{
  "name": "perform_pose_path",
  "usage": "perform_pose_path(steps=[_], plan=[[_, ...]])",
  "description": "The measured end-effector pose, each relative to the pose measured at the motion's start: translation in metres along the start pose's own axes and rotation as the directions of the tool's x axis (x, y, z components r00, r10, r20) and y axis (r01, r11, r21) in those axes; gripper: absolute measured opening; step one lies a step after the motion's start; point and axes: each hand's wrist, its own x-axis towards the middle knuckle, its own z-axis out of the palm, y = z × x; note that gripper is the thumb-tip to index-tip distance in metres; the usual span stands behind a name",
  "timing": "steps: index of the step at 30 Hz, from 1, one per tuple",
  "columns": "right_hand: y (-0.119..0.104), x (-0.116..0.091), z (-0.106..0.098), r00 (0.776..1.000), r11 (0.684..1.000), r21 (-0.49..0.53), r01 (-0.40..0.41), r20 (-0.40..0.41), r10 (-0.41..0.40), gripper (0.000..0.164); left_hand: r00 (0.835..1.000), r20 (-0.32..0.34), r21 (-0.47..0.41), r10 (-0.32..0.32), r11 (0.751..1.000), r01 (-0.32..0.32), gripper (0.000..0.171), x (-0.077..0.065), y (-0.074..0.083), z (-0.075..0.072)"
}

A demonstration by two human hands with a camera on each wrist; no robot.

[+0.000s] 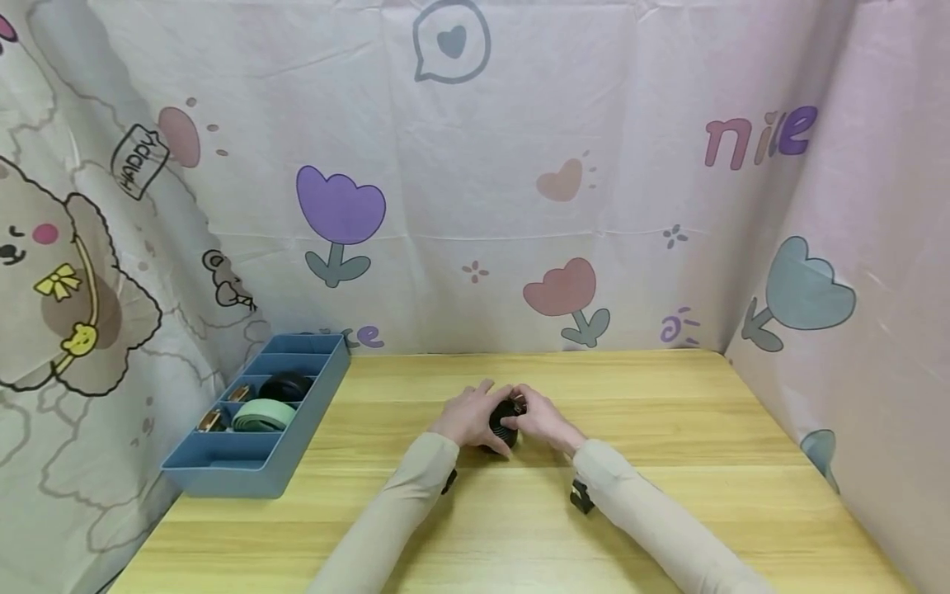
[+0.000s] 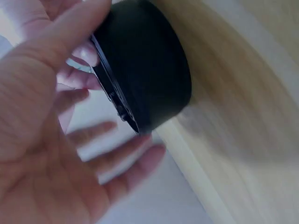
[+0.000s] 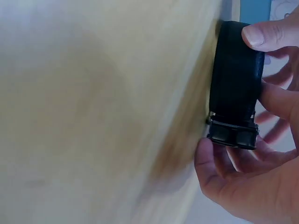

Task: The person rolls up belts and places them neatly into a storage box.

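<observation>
A black belt [image 1: 502,422], coiled into a roll, is between my two hands over the middle of the table. My right hand [image 1: 545,421] grips it; in the right wrist view its thumb is against the dark buckle [image 3: 233,133] and a finger touches the coil's edge. On the other side is my left hand [image 1: 471,417]. Its thumb rests on the roll, while in the left wrist view the other fingers are spread, fairly straight and blurred beside the coil [image 2: 149,65]. Whether those fingertips touch the belt is unclear.
At the table's left stands a blue compartment box [image 1: 270,478]. Inside are a green rolled belt [image 1: 263,416], a black rolled belt [image 1: 285,386] and small gold-and-brown items [image 1: 213,421]. A printed curtain [image 1: 460,305] hangs behind the wooden table [image 1: 668,495].
</observation>
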Motion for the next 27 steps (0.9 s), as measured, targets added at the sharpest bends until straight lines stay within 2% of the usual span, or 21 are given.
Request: perform_pose_path(steps=[3,5,10,14,17,21,23,25,27], plan=[[0.002,0.0,0.002,0.999,0.999,0.033,-0.027,-0.019,0.027,0.046,0.997,0.055,0.021,0.059,0.998,-0.06,0.111,0.002,0.0,-0.003],[0.003,-0.001,0.003,0.998,0.998,0.044,-0.049,-0.032,0.051,0.047,0.993,0.09,0.027,0.077,0.996,-0.079,0.108,0.003,0.0,-0.003],[0.004,-0.004,0.003,0.996,0.994,0.066,-0.083,-0.036,0.086,0.043,0.993,0.113,0.048,0.041,0.998,-0.047,0.092,0.008,0.001,-0.002],[0.004,-0.006,0.004,0.998,0.995,0.089,-0.049,-0.027,0.051,0.042,0.997,0.083,0.054,0.003,0.998,-0.008,0.083,0.009,0.002,0.0],[0.004,-0.007,0.004,0.999,0.982,0.183,-0.042,0.008,0.041,0.047,0.999,0.031,0.012,-0.016,1.0,0.016,0.083,0.009,0.0,0.003],[0.003,-0.008,0.004,0.991,0.924,0.372,-0.09,0.122,0.047,0.056,0.998,-0.039,-0.072,-0.043,0.997,0.041,0.089,0.007,-0.002,0.007],[0.002,-0.008,0.003,0.986,0.903,0.415,-0.113,0.16,0.05,0.057,0.997,-0.06,-0.091,-0.056,0.995,0.05,0.091,0.006,-0.002,0.009],[0.0,-0.007,0.003,0.988,0.91,0.402,-0.1,0.152,0.042,0.057,0.994,-0.082,-0.091,-0.072,0.994,0.065,0.092,0.005,0.0,0.01],[-0.003,-0.007,0.001,0.993,0.938,0.34,-0.062,0.12,0.022,0.056,0.99,-0.119,-0.042,-0.072,0.997,0.067,0.097,0.004,0.003,0.01]])
